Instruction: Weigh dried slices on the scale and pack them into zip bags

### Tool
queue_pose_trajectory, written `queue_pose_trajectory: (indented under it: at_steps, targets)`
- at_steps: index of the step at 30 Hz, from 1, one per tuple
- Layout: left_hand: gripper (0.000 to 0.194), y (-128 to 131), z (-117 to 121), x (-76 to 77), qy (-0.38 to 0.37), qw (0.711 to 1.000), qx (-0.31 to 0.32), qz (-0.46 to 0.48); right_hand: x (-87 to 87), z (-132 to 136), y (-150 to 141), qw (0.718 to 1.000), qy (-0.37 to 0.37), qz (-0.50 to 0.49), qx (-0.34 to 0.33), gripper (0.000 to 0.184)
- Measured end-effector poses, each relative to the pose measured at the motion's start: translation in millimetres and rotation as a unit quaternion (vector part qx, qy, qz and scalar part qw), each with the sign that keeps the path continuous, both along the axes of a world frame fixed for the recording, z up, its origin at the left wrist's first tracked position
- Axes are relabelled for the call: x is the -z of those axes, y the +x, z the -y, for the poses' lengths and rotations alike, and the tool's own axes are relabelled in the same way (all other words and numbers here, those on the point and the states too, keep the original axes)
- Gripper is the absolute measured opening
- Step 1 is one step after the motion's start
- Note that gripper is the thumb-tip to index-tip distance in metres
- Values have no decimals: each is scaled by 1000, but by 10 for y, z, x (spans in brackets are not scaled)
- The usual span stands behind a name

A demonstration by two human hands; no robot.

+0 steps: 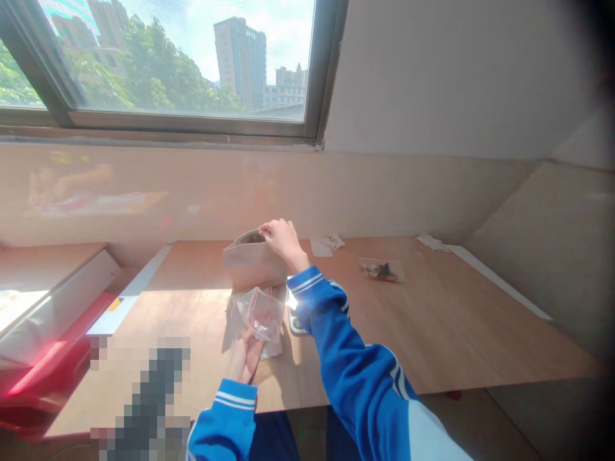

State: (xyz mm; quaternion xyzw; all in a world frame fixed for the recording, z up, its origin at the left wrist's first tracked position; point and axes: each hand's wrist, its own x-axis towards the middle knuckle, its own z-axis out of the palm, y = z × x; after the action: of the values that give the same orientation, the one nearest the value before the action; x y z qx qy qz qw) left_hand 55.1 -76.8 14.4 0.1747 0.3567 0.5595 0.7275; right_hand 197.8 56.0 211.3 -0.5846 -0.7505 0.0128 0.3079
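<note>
My left hand [246,355] is closed on a clear zip bag [264,314] with a red seal line, held low over the table's front half. More clear plastic lies under and beside it. Beyond it stands a brown paper bag [254,262], its top open. My right hand [281,240] reaches across to the bag's upper right edge, fingers bent and closed on the rim. What is inside the bag is hidden. A small white device [296,325], perhaps a scale, sits beside the zip bag, partly covered by my right sleeve.
On the wooden table [461,333] a clear packet with dark pieces [382,269] lies to the right. White paper scraps [327,245] rest by the wall, with another crumpled scrap [432,242] farther right. Red plastic [52,365] hangs at the left. A window is above.
</note>
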Motion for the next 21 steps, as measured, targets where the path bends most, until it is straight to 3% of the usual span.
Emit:
queue_pose_trajectory:
  at_steps: [3,6,9,12,14,21]
  targets:
    - [32,-5,19,-25,10,1000,13,2,16,121,-44,988,110,-95,42,30]
    - [35,-16,30,-22,10,1000,13,-2,197,508,-88,961,173,-213,33,36]
    - [30,-20,26,-8,-6,1000,-4,-1,554,937,-116,970,84,-221,-58,27]
    - [23,-24,18,-11,-9,1000,-15,-2,908,1174,-101,977,-17,-196,-87,23]
    - [20,-36,15,-20,-7,1000,-12,5,1040,1197,-59,971,-43,-221,-79,24]
    - [23,-62,54,-107,-55,996,-56,52,968,947,88,940,-23,-339,-38,31]
